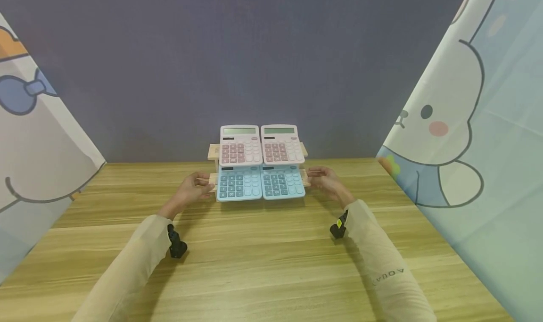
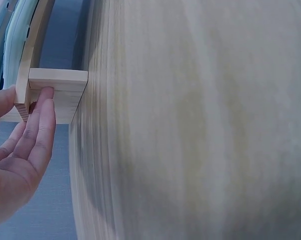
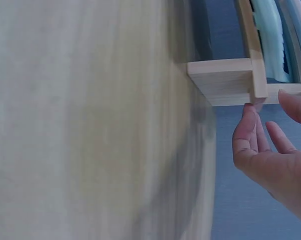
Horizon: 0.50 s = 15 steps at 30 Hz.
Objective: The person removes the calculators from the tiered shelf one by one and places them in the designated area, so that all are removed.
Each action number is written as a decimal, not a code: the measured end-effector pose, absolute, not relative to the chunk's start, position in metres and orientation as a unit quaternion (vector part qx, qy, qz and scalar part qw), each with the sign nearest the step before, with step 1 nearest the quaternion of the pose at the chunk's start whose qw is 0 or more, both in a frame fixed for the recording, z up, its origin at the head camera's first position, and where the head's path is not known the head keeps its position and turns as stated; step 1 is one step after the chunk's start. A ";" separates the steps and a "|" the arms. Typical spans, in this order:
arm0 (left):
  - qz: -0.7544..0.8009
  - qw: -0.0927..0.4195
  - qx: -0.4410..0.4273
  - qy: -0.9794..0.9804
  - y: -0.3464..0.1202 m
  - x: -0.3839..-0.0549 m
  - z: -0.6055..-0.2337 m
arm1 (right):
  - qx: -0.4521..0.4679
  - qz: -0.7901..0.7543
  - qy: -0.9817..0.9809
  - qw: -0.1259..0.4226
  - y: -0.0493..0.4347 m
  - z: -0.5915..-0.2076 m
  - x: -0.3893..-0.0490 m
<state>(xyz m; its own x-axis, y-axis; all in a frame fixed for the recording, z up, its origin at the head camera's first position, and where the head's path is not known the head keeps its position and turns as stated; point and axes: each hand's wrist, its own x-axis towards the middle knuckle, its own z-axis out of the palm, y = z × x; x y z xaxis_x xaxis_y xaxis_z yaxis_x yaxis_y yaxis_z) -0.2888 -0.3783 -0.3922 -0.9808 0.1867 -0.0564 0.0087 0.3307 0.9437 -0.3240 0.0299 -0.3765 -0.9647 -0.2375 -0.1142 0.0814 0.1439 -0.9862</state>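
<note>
A small two-tier wooden rack (image 1: pixel 214 152) holds pink calculators, one on the left (image 1: pixel 240 145) and another on the right (image 1: pixel 281 144), on its upper tier. Below them lean two blue calculators, left (image 1: pixel 240 184) and right (image 1: pixel 283 183). My left hand (image 1: pixel 193 190) pinches the rack's left end, thumb at the lower board (image 2: pixel 23 85) and fingers under it. At the opposite end, my right hand (image 1: pixel 328 183) has its fingertips (image 3: pixel 249 112) right at the lower board's end, with the thumb (image 3: pixel 293 106) held apart from it. Both hands' palms are partly out of the wrist views.
The rack stands toward the back of a wood-grain table (image 1: pixel 263 256), in front of a dark grey-blue wall (image 1: pixel 263 53). Cartoon-printed curtains hang on the left (image 1: pixel 38 138) and right (image 1: pixel 488 138). Black cameras sit at the left wrist (image 1: pixel 176 244) and right wrist (image 1: pixel 338 227).
</note>
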 end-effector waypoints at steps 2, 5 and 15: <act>0.575 0.080 0.061 0.812 -0.378 -0.288 -0.392 | -0.049 -0.660 0.739 0.123 0.031 -0.373 -0.325; 0.576 0.081 0.062 0.811 -0.378 -0.288 -0.392 | -0.046 -0.665 0.735 0.122 0.032 -0.367 -0.326; 0.572 0.071 0.066 0.814 -0.376 -0.287 -0.391 | -0.039 -0.673 0.732 0.102 0.031 -0.352 -0.328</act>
